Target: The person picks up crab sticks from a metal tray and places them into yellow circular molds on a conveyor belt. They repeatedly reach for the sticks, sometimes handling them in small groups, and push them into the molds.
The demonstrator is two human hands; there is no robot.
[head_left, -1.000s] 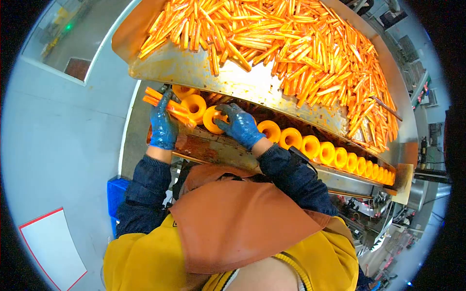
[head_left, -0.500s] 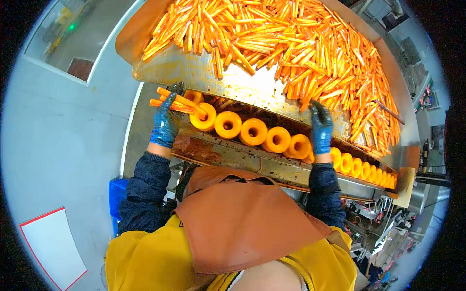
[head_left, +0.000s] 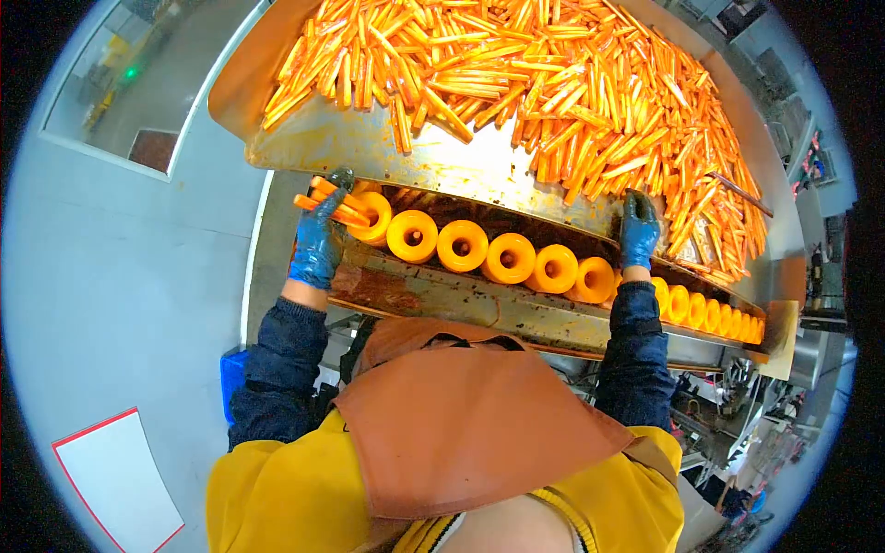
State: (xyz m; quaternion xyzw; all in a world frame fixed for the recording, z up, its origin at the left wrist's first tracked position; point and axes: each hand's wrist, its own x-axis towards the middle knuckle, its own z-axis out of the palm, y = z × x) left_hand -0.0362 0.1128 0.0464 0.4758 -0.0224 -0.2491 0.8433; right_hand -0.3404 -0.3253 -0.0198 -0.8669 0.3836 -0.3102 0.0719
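Several slim orange sticks (head_left: 343, 213) are gripped in my blue-gloved left hand (head_left: 318, 244), at the left end of a row of yellow ring-shaped cups. The sticks lean across the fingers, their right ends at the leftmost yellow cup (head_left: 377, 208); whether they enter its hole is unclear. My right hand (head_left: 639, 229), gloved alike, is at the front lip of the metal tray (head_left: 323, 138), beside the lower edge of a big heap of orange sticks (head_left: 590, 111). Its fingers are bunched and seen from the back, so anything inside them is hidden.
More yellow cups (head_left: 509, 258) continue rightward along a dark, stained metal trough (head_left: 433, 293). A thin dark rod (head_left: 740, 194) lies on the heap's right side. A blue bin (head_left: 233, 382) stands on the left, and cluttered equipment (head_left: 728, 405) fills the lower right.
My right hand has shifted right along the tray lip. The sticks in my left hand have moved slightly and their right ends reach less far across the leftmost cups. The view has turned slightly.
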